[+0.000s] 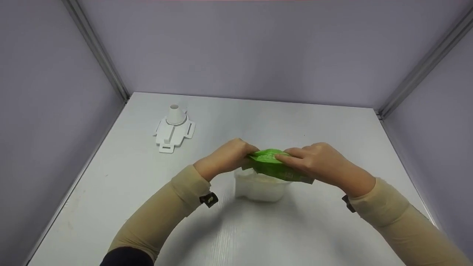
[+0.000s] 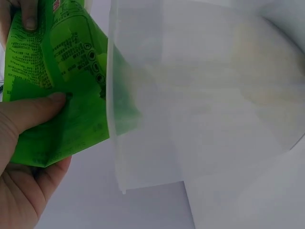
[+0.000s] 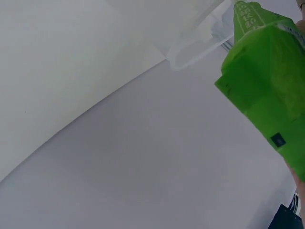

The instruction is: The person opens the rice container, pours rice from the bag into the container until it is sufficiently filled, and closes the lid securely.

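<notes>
A green printed plastic packet [image 1: 275,166] is held in both hands above a translucent plastic container [image 1: 260,190]. My left hand [image 1: 232,155] pinches the packet's left end, thumb on the printed face in the left wrist view. At the other end, my right hand [image 1: 317,162] grips the packet with thumb and fingers. The left wrist view shows a corner of the green packet [image 2: 71,86] behind the container's rim [image 2: 112,95]. Something pale yellowish shows faintly through the container wall. In the right wrist view the packet [image 3: 271,81] covers most of the right hand.
On the white table [image 1: 129,177], at the back left, lies a flat white plastic part [image 1: 172,136] with slotted tabs and an upright cone [image 1: 175,115]. Grey panels [image 1: 240,48] enclose the back and both sides.
</notes>
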